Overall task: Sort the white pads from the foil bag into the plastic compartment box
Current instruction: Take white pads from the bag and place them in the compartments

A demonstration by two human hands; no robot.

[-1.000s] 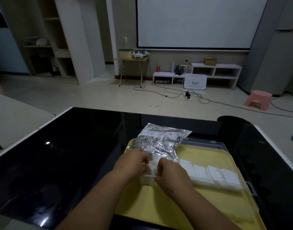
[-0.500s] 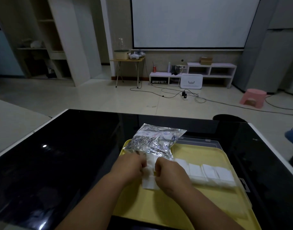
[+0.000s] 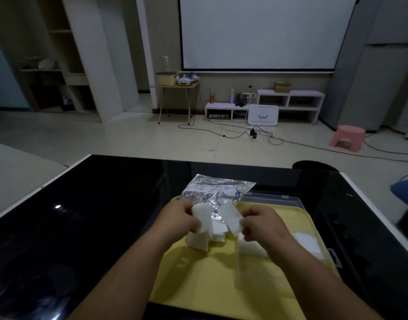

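Note:
A crinkled foil bag [image 3: 215, 191] lies at the far left end of the clear plastic compartment box [image 3: 277, 199], which sits over a yellow base [image 3: 212, 280]. My left hand [image 3: 178, 218] pinches one white pad [image 3: 199, 217] and my right hand [image 3: 262, 224] pinches another white pad [image 3: 230, 218], both lifted just in front of the bag. More white pads [image 3: 204, 240] lie stacked below my hands. Further pads [image 3: 308, 243] fill compartments to the right, partly hidden by my right wrist.
The box rests on a glossy black table [image 3: 83, 218] with a pale edge. Beyond the table lies an open tiled floor with cables, a pink stool [image 3: 347, 139] and low white shelves [image 3: 288, 101] under a projector screen.
My hands were together low over the pads; now they have risen and pulled apart, each holding a separate white pad. The view has shifted slightly.

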